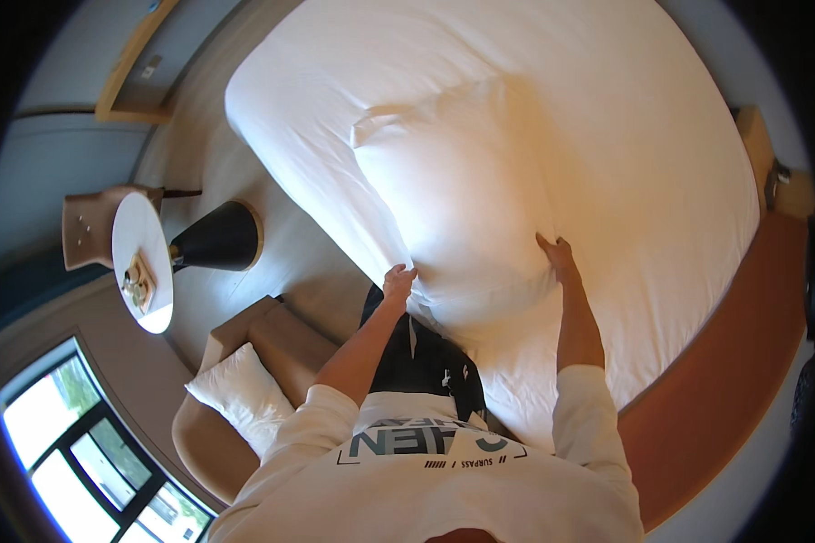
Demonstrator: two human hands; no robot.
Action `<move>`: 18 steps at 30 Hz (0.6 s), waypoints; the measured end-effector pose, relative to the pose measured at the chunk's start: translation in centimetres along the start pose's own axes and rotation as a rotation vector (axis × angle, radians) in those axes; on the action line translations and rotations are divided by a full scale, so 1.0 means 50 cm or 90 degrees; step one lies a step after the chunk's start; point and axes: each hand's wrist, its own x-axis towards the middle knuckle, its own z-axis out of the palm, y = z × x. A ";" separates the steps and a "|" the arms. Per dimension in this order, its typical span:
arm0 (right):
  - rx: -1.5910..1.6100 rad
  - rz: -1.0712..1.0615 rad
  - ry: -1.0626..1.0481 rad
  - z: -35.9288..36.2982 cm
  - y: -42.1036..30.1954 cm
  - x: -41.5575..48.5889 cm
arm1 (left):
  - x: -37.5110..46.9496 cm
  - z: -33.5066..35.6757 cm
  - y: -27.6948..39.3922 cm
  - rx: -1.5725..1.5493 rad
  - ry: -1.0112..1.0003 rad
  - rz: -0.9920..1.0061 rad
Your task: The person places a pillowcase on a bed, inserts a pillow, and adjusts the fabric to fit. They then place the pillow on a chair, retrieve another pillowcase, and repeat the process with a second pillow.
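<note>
A plump white pillow (462, 197) lies on the white bed sheet (625, 156), near the bed's edge in front of me. My left hand (399, 282) is closed on the pillow's near left corner, where some loose white cloth hangs down. At the near right side of the pillow, my right hand (558, 256) has its thumb and fingers spread against the pillowcase; whether it pinches the cloth cannot be told. The far left corner of the pillowcase is folded and creased.
To the left stands a round white table (159, 265) with a tray (142, 285) and a brown chair (85, 227). A brown sofa (272, 339) holds a white cushion (244, 397). An orange-brown headboard (706, 380) borders the bed at right.
</note>
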 end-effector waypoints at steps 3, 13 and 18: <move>0.043 -0.020 -0.061 -0.003 -0.056 -0.062 | 0.013 0.018 0.038 -0.164 -0.033 0.040; -0.050 -0.428 0.169 0.061 -0.292 -0.414 | -0.117 0.082 0.242 -0.551 -0.435 0.101; -0.343 -0.697 0.313 0.182 -0.289 -0.458 | -0.084 0.113 0.234 -0.494 -0.580 0.132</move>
